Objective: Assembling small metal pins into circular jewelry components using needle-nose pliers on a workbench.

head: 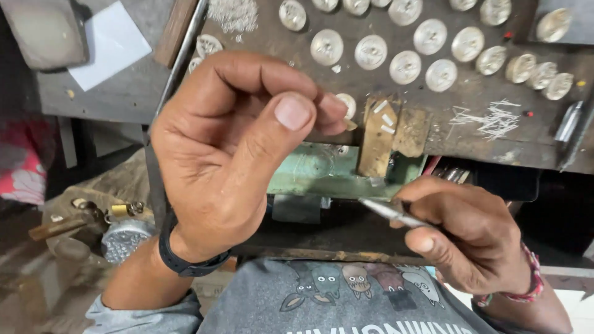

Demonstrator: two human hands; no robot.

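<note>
1. Silver-coloured round pieces (pixel 371 52) lie in loose rows across the dark, worn bench top (pixel 470 117), each flat on the wood and apart from its neighbours.
2. Left hand (pixel 229 148) is raised in front of the bench edge, fingers curled in and thumb pressed toward the fingertips — a pinch. A small pale round piece (pixel 348 106) shows just past the fingertips; whether the fingers hold it or it lies on the bench behind them, I cannot tell.
3. Right hand (pixel 467 232) sits lower, near the body, closed around a thin metal tool (pixel 390 211). Thumb and forefinger clamp the shaft; the tip points left toward the green metal block (pixel 322 173) under the bench edge.
4. Worn wooden peg (pixel 378 142) juts from the bench edge beside the green block, between the two hands.
5. Fine metal slivers (pixel 492 120) are scattered on the bench right of the peg; a heap of pale filings (pixel 234 13) lies at the top.
6. Black band (pixel 185 263) circles the left wrist — a red-and-pink woven band (pixel 531 281) the right.
7. Brass-coloured oddments (pixel 99 216) lie low at left, well apart from both hands.
</note>
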